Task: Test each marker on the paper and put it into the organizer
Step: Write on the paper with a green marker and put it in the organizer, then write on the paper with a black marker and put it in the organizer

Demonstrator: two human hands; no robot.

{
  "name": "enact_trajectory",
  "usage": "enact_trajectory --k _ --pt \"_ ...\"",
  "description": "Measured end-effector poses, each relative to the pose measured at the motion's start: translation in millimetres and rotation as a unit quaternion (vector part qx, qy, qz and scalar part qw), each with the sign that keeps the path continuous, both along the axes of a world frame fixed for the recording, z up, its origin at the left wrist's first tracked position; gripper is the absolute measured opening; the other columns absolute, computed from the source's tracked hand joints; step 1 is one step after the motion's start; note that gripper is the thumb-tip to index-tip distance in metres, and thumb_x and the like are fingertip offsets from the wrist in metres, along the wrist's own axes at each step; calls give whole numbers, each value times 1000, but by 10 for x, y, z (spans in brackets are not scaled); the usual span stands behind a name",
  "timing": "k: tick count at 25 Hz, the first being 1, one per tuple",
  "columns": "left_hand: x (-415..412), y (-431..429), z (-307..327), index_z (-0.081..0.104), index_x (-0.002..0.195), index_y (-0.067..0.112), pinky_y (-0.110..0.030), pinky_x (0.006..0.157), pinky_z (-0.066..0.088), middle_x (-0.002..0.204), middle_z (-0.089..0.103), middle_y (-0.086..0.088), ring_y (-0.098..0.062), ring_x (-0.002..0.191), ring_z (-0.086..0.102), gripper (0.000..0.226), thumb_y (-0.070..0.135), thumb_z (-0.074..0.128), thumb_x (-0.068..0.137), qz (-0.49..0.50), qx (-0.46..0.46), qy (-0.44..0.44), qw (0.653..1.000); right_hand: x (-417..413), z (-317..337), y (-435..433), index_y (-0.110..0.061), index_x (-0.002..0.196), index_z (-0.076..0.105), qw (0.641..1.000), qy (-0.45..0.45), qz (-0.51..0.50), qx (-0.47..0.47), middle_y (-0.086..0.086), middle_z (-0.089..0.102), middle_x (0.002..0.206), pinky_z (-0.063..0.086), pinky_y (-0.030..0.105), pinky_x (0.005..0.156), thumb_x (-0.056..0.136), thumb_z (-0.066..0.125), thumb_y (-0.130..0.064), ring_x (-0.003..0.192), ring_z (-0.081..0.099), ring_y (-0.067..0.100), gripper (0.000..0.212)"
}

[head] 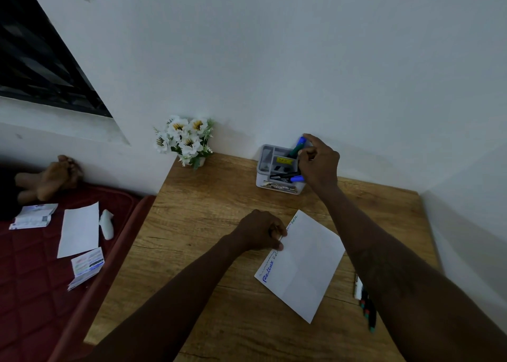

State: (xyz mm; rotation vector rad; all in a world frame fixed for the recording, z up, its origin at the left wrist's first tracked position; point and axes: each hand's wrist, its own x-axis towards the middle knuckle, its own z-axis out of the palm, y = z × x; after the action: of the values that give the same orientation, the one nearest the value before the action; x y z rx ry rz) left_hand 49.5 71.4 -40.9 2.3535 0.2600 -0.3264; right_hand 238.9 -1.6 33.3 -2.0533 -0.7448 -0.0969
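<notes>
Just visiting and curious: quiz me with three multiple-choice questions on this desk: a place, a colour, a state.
1. Where is the organizer? A by the wall; B on the bed; C on the windowsill.
2. Cap colour of the marker in the right hand? A red; B blue; C yellow.
3. The left hand is: A pinching the paper's edge; B raised, open; C holding flowers.
Answers: 1 A, it sits close to the wall; 2 B, blue shows beside the fingers; 3 A, fingertips close on the paper.
</notes>
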Motion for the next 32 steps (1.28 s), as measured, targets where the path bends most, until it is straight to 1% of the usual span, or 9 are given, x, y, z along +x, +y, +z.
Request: enact_trajectory --k 3,8,10,13,17,19,23,27,32 --pt "4 -4 -6 74 109 30 -26 75 54 98 74 9 -3 82 65 42 37 89 70 3 3 4 1000 4 33 -97 -7 125 71 1000 1 -26 4 -7 70 92 41 -5 78 90 64 -2 80 67 6 37" --pt "-4 -39 3 75 104 32 -17 64 46 88 73 11 1 76 63 39 38 90 68 21 11 -8 1000 72 -69 -648 -15 106 79 998 -2 -65 1 -5 76 81 54 13 79 87 68 -8 69 68 -3 23" --pt "2 -56 3 75 105 32 -16 62 43 87 74 11 1 75 63 39 38 89 69 22 18 -16 999 46 -137 -982 -16 98 81 996 10 -89 -8 -9 75 80 53 10 76 86 73 -12 69 66 -8 15" --pt "7 -67 16 75 106 34 -22 67 48 84 71 14 0 76 62 39 40 88 70 23 27 -18 999 -38 -220 -1438 -16 86 82 992 54 -106 -52 -4 76 76 49 8 71 85 80 -21 68 69 4 6" --pt "6 -67 9 74 109 34 -28 73 51 85 71 14 0 77 61 42 41 88 70 18 36 -19 999 -144 -316 -1913 -23 62 70 977 96 -109 -158 -9 67 62 50 18 68 78 84 -26 60 60 -1 21" --pt "-10 -64 -4 73 112 35 -29 74 52 84 70 14 0 77 62 44 42 87 70 21 38 -24 999 -189 -384 -2063 -17 57 68 964 99 -115 -216 -6 65 57 48 20 61 74 85 -28 55 58 1 26" --pt "-26 -71 -2 71 115 36 -28 73 52 85 69 17 1 79 62 45 43 86 72 19 45 -19 999 -271 -476 -2146 -7 62 70 938 156 -116 -287 -1 67 61 36 18 50 59 95 -38 54 59 6 39" --pt "-41 -100 -1 71 115 37 -29 75 53 90 69 16 -2 83 62 46 44 86 72 20 45 -11 999 -329 -450 -2098 -9 72 67 923 178 -139 -311 2 70 74 50 26 61 50 98 -39 69 68 18 48" --pt "-50 -115 16 71 116 35 -31 76 53 91 70 13 -3 84 63 45 42 85 73 24 42 -12 999 -385 -403 -2034 -14 85 68 913 176 -151 -337 1 71 86 58 34 71 48 97 -43 79 69 21 55"
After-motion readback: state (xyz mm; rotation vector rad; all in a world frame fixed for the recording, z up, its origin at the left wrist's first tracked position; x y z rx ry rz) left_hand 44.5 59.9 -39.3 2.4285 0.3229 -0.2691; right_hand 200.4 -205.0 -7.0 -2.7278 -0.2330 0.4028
